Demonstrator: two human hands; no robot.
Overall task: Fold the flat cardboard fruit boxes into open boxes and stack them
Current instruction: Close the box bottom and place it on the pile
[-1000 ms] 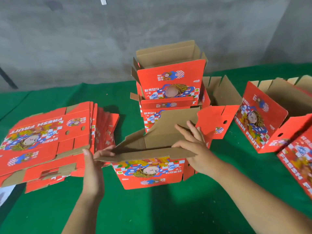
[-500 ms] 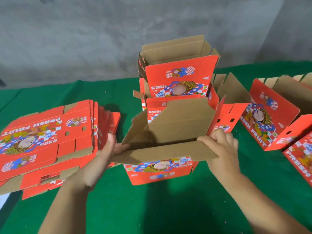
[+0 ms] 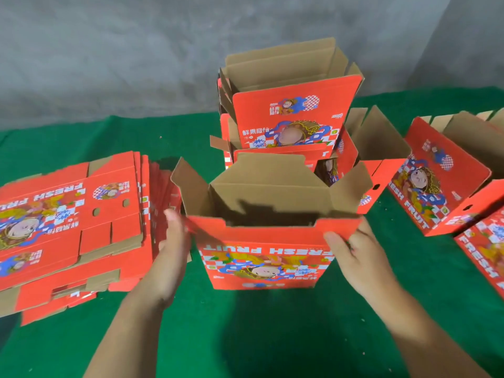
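Red box (image 3: 268, 257) with brown inside, blue-and-white checker print and white lettering; green table cloth (image 3: 272, 336).

Front box (image 3: 266, 257), near panel: "FRESH FRUIT" in white caps, printed upside down to camera. Flat stack (image 3: 71, 214) at left, top sheet: "FRESH FRUIT", also inverted, plus Chinese chars, not legible. Top stacked box (image 3: 294, 115): Chinese chars, small logo at right, unreadable. Tilted box (image 3: 439, 181) at right: "FRESH FRUIT" running sideways. Far-right box (image 3: 488, 255): "FRESH", rest cut off.

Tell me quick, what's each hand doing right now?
Left hand: open, fingers straight against the left side of the half-folded fruit box.
Right hand: gripping the box's right front corner.
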